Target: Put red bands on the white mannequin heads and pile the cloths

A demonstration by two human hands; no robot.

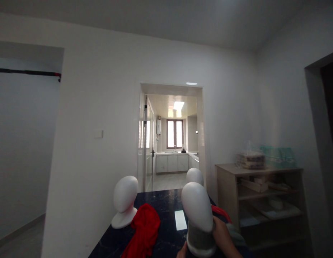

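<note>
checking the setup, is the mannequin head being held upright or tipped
Tipped. The mannequin head leans left, with its base off the dark table, gripped by the right hand; the left hand touches its base.

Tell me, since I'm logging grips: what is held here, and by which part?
The right hand grips the nearest white mannequin head at its neck, just above the base. The left hand barely shows at the base; its hold cannot be told.

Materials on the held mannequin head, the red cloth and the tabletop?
Mannequin head: smooth matte white, probably foam or plastic; a grey knit-looking band wraps its neck, gripped by the right hand. Red cloth: soft fabric, folds and drape show. Tabletop: dark polished stone or a marble-look laminate; pale veining, and it mirrors the ceiling light.
</note>
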